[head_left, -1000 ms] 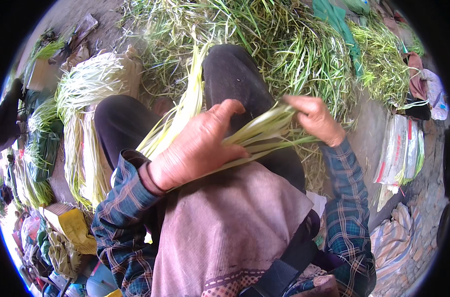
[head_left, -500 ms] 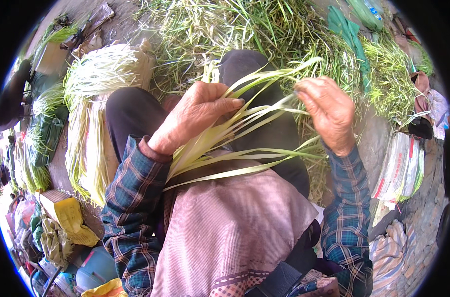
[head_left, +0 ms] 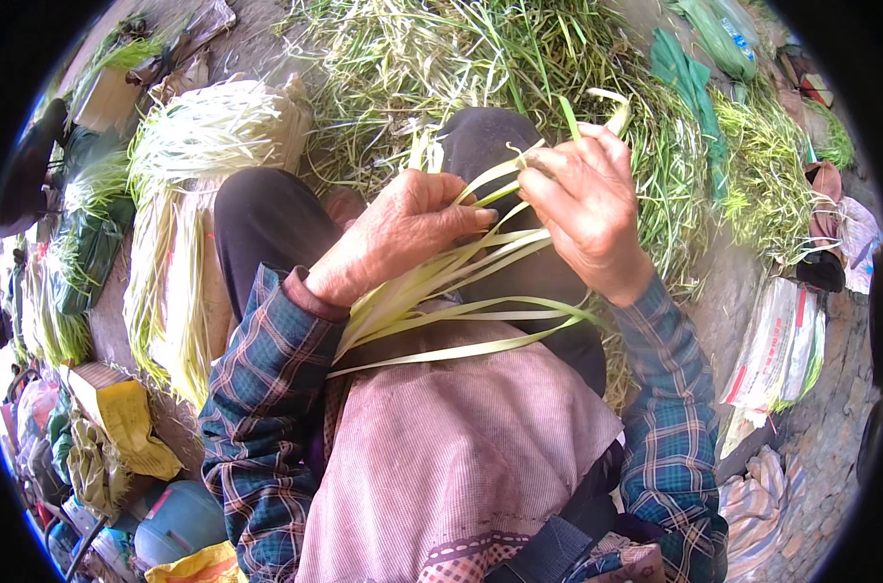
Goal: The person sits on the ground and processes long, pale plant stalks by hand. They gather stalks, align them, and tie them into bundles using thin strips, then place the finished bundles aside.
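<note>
My left hand [head_left: 395, 231] is closed round a small bunch of pale yellow-green garlic chives [head_left: 393, 301]. Its thumb presses across the top, and the bunch's lower part lies over a pinkish cloth [head_left: 451, 437] on my lap. Long flat leaves fan out to the right of that hand, some hanging loose above my knee. Close by on the right, my right hand [head_left: 587, 209] pinches a few leaf ends between thumb and fingers. A bent leaf tip [head_left: 618, 115] and a greener one stick up past its knuckles. The exact fingertip contact is partly hidden.
A big heap of green leaves and trimmings [head_left: 480, 49] covers the ground ahead. On the left, a thick stack of pale chives [head_left: 203, 136] hangs over a block. More greens [head_left: 767, 165] and a white printed sack [head_left: 777, 340] lie at right; a blue rounded container [head_left: 179, 525] stands lower left.
My right hand has moved left, nearer my left hand, and its fingers have drawn in on the leaves. My left hand keeps its grip and has hardly shifted.
</note>
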Demonstrator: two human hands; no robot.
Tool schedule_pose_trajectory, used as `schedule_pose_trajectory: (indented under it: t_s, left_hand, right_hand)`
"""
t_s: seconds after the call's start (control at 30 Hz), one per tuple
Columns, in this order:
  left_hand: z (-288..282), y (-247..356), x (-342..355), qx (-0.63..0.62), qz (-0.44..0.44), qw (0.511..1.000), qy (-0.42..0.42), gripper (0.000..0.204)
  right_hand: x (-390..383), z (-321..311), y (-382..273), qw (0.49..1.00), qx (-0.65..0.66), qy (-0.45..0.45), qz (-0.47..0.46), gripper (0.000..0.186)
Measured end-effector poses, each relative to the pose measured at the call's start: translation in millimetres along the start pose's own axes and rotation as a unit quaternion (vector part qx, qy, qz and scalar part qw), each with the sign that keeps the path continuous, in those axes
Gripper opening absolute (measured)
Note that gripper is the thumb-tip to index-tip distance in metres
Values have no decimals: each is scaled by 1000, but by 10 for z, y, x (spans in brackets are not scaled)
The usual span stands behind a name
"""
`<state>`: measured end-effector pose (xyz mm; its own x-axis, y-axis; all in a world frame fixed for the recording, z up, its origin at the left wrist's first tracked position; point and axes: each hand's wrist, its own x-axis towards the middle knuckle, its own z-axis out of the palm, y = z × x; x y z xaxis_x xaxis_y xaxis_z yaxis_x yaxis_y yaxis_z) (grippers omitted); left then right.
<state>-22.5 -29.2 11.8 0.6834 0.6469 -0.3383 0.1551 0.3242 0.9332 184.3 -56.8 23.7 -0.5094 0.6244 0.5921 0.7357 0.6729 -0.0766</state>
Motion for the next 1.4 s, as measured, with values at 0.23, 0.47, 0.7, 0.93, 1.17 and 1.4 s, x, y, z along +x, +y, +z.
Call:
schedule_pose_trajectory:
  t_s: [0.23, 0.47, 0.7, 0.93, 1.17, 1.4]
  left_hand:
    - [15, -72, 38, 23, 35, 998, 42, 24]
    - [1, -3, -22, -25, 9, 999, 36, 23]
    - [19, 40, -18, -68, -33, 996, 36, 24]
    - [-5, 14, -18, -97, -43, 994, 29, 23]
    - [12, -47, 7, -137, -11, 989, 56, 29]
    - [34, -35, 3, -139, -1, 989, 55, 28]
  right_hand:
    - [-129, -105, -40, 1000, -18, -26, -1, 16]
    - [-177, -214, 179, 1000, 5, 7, 25, 26]
    - [-179, -237, 112, 999, 24, 25, 21, 24]
    - [-84, -54, 55, 1000, 23, -9, 10, 25]
    - [-70, 46, -24, 998, 39, 11, -51, 16]
    - [-53, 99, -34, 999, 20, 8, -26, 18]
